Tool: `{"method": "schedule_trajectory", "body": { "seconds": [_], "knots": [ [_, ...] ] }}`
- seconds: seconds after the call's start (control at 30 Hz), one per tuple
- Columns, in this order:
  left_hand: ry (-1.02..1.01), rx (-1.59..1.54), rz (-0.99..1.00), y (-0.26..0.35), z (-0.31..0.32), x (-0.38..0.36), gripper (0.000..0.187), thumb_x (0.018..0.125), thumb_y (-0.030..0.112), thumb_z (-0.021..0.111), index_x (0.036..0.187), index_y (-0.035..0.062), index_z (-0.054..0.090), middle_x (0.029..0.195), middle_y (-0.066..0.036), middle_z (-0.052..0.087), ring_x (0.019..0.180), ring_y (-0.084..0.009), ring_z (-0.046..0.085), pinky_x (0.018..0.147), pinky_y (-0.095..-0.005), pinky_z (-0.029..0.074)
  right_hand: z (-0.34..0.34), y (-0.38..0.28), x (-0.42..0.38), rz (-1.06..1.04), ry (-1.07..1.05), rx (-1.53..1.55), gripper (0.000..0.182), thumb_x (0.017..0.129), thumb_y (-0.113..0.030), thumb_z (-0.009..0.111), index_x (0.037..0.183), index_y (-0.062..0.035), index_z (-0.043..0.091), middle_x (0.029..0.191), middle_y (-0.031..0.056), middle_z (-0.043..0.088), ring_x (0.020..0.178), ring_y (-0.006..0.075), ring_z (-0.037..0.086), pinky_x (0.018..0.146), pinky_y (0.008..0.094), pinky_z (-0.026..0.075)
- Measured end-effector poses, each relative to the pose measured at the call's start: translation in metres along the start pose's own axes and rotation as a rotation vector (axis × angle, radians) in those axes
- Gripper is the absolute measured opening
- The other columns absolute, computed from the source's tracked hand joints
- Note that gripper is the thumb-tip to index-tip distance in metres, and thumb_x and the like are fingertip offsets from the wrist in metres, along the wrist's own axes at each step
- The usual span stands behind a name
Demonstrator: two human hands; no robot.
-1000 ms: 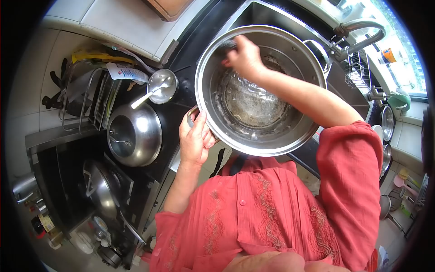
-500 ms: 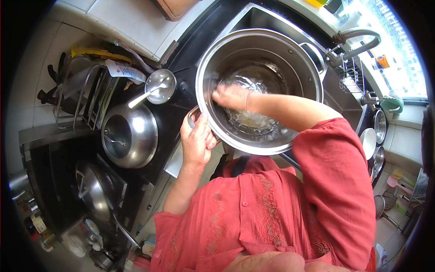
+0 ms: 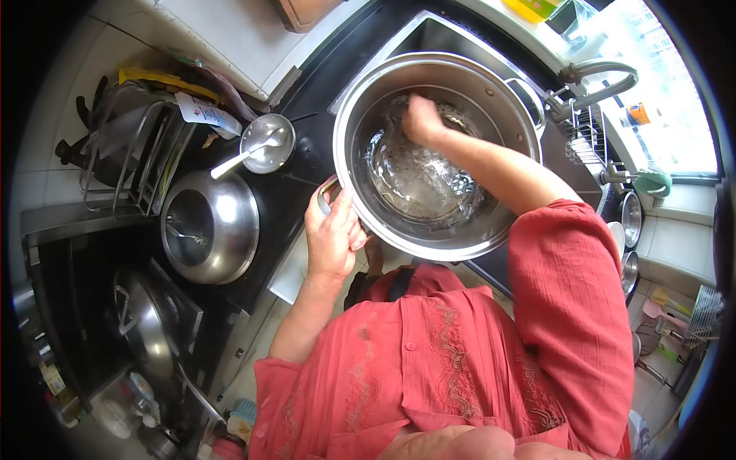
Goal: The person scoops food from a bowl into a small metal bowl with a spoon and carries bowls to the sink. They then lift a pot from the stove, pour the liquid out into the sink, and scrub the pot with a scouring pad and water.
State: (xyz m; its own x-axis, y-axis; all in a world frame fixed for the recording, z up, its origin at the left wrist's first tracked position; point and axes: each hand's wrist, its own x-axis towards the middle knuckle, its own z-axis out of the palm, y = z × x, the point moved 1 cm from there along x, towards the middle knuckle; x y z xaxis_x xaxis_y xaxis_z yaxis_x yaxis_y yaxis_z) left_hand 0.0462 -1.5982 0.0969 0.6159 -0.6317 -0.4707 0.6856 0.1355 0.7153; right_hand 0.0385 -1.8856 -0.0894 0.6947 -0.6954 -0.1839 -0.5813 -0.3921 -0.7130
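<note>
A large stainless steel stockpot (image 3: 502, 123) stands tipped slightly toward me at the sink, with water (image 3: 425, 184) swirling in its bottom. My left hand (image 3: 333, 234) is closed around the pot's near-left side handle (image 3: 326, 195), its thumb by the rim. Inside the pot, my right hand (image 3: 423, 121) is low near the far wall, close to the water. Its fingers are bent downward and blurred, so whether they hold anything cannot be made out.
Behind the pot lies the sink (image 3: 429, 34), with a faucet (image 3: 598, 73) to the right. On the left counter are a metal ladle (image 3: 268, 146), an upturned steel bowl (image 3: 222, 230) and a rack (image 3: 142, 165). A lidded wok (image 3: 146, 322) sits on the stove.
My right hand has swept from the pot's left wall toward its far side, and the water swirls more strongly. My left hand keeps its grip on the handle.
</note>
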Motion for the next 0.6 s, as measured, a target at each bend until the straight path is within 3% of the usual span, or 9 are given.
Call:
{"method": "schedule_trajectory", "body": {
  "seconds": [0.03, 0.1, 0.23, 0.33, 0.37, 0.43, 0.47, 0.53, 0.6],
  "knots": [
    [-0.007, 0.000, -0.013, 0.000, 0.000, 0.000, 0.026, 0.092, 0.017, 0.055, 0.113, 0.0047, 0.047, 0.059, 0.004, 0.038, 0.040, -0.0029, 0.029, 0.033, -0.0196, 0.024, -0.012, -0.076, -0.045, -0.118, 0.182, -0.106, 0.011, 0.074, -0.001, 0.058, 0.084, 0.0021, 0.056, 0.081, 0.0249, 0.061, 0.082, 0.0379, 0.062, 0.067, 0.0424, 0.051],
    [0.003, 0.013, -0.011, -0.001, -0.002, 0.000, 0.026, 0.092, 0.017, 0.055, 0.113, 0.0046, 0.046, 0.059, 0.004, 0.038, 0.040, -0.0030, 0.029, 0.033, -0.0197, 0.024, 0.002, -0.101, -0.076, -0.298, 0.109, 0.005, 0.014, 0.077, 0.000, 0.052, 0.090, 0.0007, 0.049, 0.082, 0.0248, 0.059, 0.083, 0.0422, 0.059, 0.070, 0.0460, 0.048],
    [0.014, 0.015, 0.024, -0.003, 0.000, -0.001, 0.027, 0.092, 0.017, 0.055, 0.113, 0.0041, 0.046, 0.059, 0.004, 0.038, 0.039, -0.0031, 0.029, 0.032, -0.0198, 0.024, -0.012, -0.121, -0.152, -0.481, -0.354, 0.104, 0.015, 0.076, 0.002, 0.046, 0.090, 0.0000, 0.049, 0.086, 0.0266, 0.056, 0.089, 0.0446, 0.055, 0.076, 0.0481, 0.044],
    [0.032, 0.007, 0.035, -0.004, 0.004, -0.002, 0.019, 0.092, 0.017, 0.053, 0.107, 0.0060, 0.049, 0.056, 0.005, 0.036, 0.038, -0.0027, 0.028, 0.032, -0.0197, 0.023, -0.024, -0.130, -0.150, -0.568, -0.401, 0.089, 0.015, 0.075, 0.002, 0.046, 0.090, 0.0001, 0.048, 0.089, 0.0263, 0.056, 0.089, 0.0442, 0.055, 0.076, 0.0483, 0.044],
    [0.055, 0.019, 0.041, -0.003, 0.004, -0.002, 0.012, 0.093, 0.017, 0.052, 0.102, 0.0080, 0.051, 0.053, 0.006, 0.035, 0.036, -0.0024, 0.026, 0.032, -0.0195, 0.022, -0.024, -0.138, -0.134, -0.586, -0.261, 0.042, 0.016, 0.075, 0.003, 0.046, 0.090, 0.0005, 0.048, 0.089, 0.0261, 0.056, 0.087, 0.0439, 0.055, 0.075, 0.0477, 0.044],
    [0.052, 0.031, 0.034, -0.001, 0.003, -0.001, 0.011, 0.093, 0.017, 0.052, 0.101, 0.0085, 0.051, 0.053, 0.006, 0.035, 0.036, -0.0025, 0.026, 0.032, -0.0195, 0.022, -0.030, -0.147, -0.088, -0.241, 0.001, 0.299, 0.008, 0.077, 0.000, 0.051, 0.085, 0.0024, 0.049, 0.080, 0.0263, 0.059, 0.078, 0.0430, 0.059, 0.069, 0.0464, 0.047],
    [0.056, 0.041, 0.020, 0.001, 0.002, -0.001, 0.011, 0.093, 0.017, 0.052, 0.100, 0.0090, 0.051, 0.053, 0.006, 0.035, 0.036, -0.0026, 0.026, 0.032, -0.0195, 0.022, -0.045, -0.145, -0.069, -0.299, 0.249, 0.088, 0.008, 0.078, -0.002, 0.054, 0.083, 0.0030, 0.050, 0.074, 0.0248, 0.060, 0.073, 0.0388, 0.063, 0.063, 0.0430, 0.050],
    [0.065, 0.021, 0.021, 0.000, 0.005, -0.002, 0.009, 0.093, 0.017, 0.053, 0.098, 0.0096, 0.050, 0.053, 0.006, 0.034, 0.036, -0.0026, 0.026, 0.032, -0.0196, 0.022, -0.062, -0.116, -0.033, -0.244, 0.340, 0.414, 0.010, 0.079, -0.004, 0.055, 0.085, 0.0028, 0.051, 0.076, 0.0233, 0.062, 0.071, 0.0369, 0.064, 0.061, 0.0416, 0.052],
    [0.052, 0.020, 0.004, 0.001, 0.009, -0.003, 0.007, 0.093, 0.017, 0.053, 0.094, 0.0108, 0.049, 0.053, 0.006, 0.034, 0.036, -0.0026, 0.026, 0.032, -0.0202, 0.021, -0.072, -0.112, -0.034, -0.231, 0.364, 0.436, 0.010, 0.079, -0.004, 0.055, 0.086, 0.0023, 0.051, 0.077, 0.0237, 0.062, 0.076, 0.0389, 0.063, 0.065, 0.0430, 0.051]
  ]
}}
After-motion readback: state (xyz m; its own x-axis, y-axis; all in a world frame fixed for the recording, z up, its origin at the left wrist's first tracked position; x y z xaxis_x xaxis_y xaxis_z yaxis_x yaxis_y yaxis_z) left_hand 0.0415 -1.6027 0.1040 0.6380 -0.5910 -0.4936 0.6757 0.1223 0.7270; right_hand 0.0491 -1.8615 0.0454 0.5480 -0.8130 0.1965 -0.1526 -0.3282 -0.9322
